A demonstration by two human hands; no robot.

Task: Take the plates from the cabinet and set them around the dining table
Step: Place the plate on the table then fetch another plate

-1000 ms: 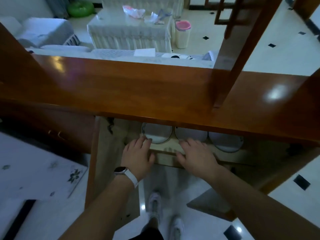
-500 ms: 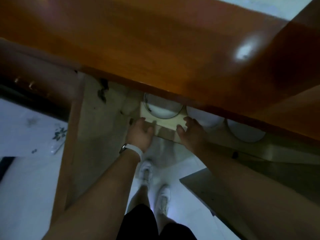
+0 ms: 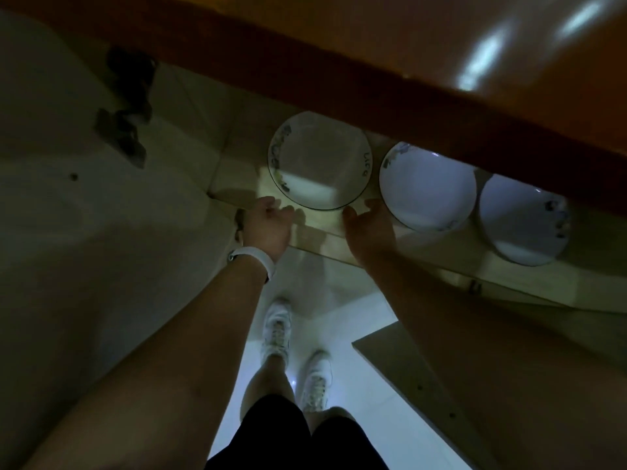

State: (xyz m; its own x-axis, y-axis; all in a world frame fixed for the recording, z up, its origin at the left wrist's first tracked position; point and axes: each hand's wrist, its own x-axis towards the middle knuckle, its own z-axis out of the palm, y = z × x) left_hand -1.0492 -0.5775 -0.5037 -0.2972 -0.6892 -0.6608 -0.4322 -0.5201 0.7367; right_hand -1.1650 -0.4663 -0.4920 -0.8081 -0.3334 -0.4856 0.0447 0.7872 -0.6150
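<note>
three plates lie in a row on the cabinet shelf, tucked under the dark lip of a glossy reddish wooden top. none has left the cabinet yet, so i judge this to be the very first pick.

i am reaching for the left plate. my left hand sits at the shelf edge just left of its near rim and my right hand just right of it, in the gap before the middle plate. both hands are empty, fingers loose and a little spread. whether any fingertip touches the rim i cannot tell in this dim light. the right plate lies further along, close beside the middle one.

the next move, i think, calls for fingers under the rim on both sides and a level lift outward, low enough to clear the overhang.

the plates are round, shallow and white, smooth and glazed by their sheen. the left one has a thin dark line round its edge, a dark floral border and small lettering, and it looks slippery and breakable. the shelf is pale and matte, as is the inside of the open door with its dark metal hinge. a white wristband wraps my left wrist. below are white shoes on a shiny tiled floor.
</note>
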